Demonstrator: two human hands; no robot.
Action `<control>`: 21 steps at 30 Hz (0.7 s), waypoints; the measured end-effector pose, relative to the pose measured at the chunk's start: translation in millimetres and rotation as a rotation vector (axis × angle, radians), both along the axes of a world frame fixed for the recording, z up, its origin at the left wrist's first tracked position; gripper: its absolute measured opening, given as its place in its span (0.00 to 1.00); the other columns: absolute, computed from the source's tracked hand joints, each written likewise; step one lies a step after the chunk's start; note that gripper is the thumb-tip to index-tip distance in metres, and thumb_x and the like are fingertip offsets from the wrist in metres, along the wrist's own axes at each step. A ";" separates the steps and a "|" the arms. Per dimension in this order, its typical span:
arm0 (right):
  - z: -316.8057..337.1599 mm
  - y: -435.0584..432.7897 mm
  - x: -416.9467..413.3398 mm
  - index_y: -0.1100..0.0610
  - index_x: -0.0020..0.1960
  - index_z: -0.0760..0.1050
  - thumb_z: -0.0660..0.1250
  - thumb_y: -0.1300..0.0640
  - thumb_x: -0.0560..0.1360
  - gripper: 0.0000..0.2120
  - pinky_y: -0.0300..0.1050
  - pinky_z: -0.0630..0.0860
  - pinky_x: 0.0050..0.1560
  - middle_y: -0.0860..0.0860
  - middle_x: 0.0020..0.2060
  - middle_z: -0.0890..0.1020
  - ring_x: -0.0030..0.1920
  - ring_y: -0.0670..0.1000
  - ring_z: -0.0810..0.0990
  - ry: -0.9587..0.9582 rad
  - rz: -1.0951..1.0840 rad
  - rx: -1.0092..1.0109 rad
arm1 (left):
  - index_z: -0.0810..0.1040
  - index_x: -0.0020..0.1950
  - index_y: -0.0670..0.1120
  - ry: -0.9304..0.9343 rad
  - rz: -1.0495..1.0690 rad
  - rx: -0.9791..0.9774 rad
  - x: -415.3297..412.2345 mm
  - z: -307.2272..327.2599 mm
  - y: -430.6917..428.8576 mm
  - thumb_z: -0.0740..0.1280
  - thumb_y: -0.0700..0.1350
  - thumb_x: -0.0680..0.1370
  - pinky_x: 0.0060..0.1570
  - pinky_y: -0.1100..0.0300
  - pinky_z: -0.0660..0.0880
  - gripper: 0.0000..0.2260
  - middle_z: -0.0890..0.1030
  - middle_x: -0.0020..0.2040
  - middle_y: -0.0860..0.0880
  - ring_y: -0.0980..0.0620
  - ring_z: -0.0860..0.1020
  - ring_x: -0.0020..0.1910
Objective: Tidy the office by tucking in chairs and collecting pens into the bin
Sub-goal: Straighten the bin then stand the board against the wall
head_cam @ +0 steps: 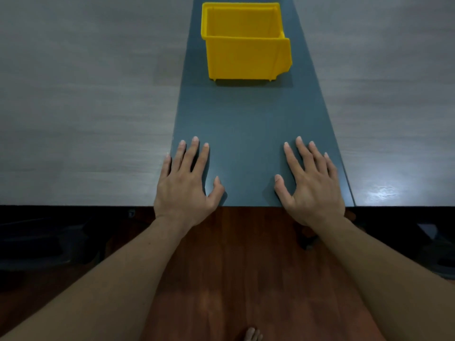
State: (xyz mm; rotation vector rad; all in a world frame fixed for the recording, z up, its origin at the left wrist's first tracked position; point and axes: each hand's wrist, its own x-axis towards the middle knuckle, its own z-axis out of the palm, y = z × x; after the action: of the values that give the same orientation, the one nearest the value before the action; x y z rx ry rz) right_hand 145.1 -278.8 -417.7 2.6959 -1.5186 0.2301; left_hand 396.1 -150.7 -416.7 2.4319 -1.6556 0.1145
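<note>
A yellow plastic bin (248, 57) stands on the dark blue-grey centre strip (246, 114) of the table, at the far end of my reach. Its inside looks bare from here. My left hand (187, 183) lies flat, palm down, fingers spread, on the strip near the table's front edge. My right hand (310, 183) lies the same way a little to the right. Neither hand holds anything. No pens show on the table. No chair is clearly visible.
Light grey wood-grain tabletop (86, 107) spreads to both sides of the strip. Below the table's front edge is reddish-brown wooden floor (246, 267). Dark shapes (44, 242) sit under the table at left and right. A bare foot (251, 335) shows at the bottom.
</note>
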 end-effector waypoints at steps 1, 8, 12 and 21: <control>-0.9 -1.0 1.0 0.47 0.85 0.50 0.50 0.34 0.82 0.36 0.61 0.53 0.82 0.51 0.85 0.54 0.84 0.55 0.51 0.000 -0.002 -0.002 | 0.55 0.87 0.52 -0.004 0.000 -0.002 0.8 0.1 -0.9 0.55 0.63 0.82 0.84 0.41 0.55 0.36 0.55 0.88 0.49 0.47 0.52 0.87; -3.8 -11.5 12.2 0.48 0.85 0.53 0.50 0.34 0.82 0.35 0.61 0.54 0.81 0.51 0.84 0.56 0.84 0.56 0.52 -0.024 -0.004 -0.028 | 0.56 0.87 0.52 -0.012 -0.001 -0.027 13.7 -3.4 -13.0 0.55 0.63 0.82 0.84 0.42 0.54 0.35 0.56 0.88 0.49 0.47 0.53 0.87; -5.3 -17.8 14.7 0.48 0.85 0.53 0.51 0.34 0.82 0.35 0.61 0.54 0.81 0.52 0.84 0.57 0.84 0.56 0.53 -0.028 0.002 -0.037 | 0.56 0.87 0.52 -0.008 0.005 -0.024 14.9 -3.2 -19.0 0.55 0.63 0.81 0.84 0.42 0.54 0.35 0.56 0.88 0.49 0.48 0.52 0.87; -5.3 -25.3 13.9 0.48 0.85 0.53 0.50 0.34 0.82 0.35 0.62 0.55 0.81 0.52 0.84 0.57 0.84 0.56 0.53 -0.020 0.010 -0.044 | 0.56 0.87 0.51 -0.004 -0.001 -0.014 14.3 -1.5 -23.9 0.55 0.64 0.81 0.84 0.42 0.53 0.36 0.56 0.88 0.49 0.47 0.52 0.87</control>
State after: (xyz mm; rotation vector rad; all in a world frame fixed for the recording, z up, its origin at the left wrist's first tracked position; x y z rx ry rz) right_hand 159.0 -304.1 -423.0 2.6759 -1.4876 0.2878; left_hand 410.4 -174.6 -418.3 2.4222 -1.6522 0.1309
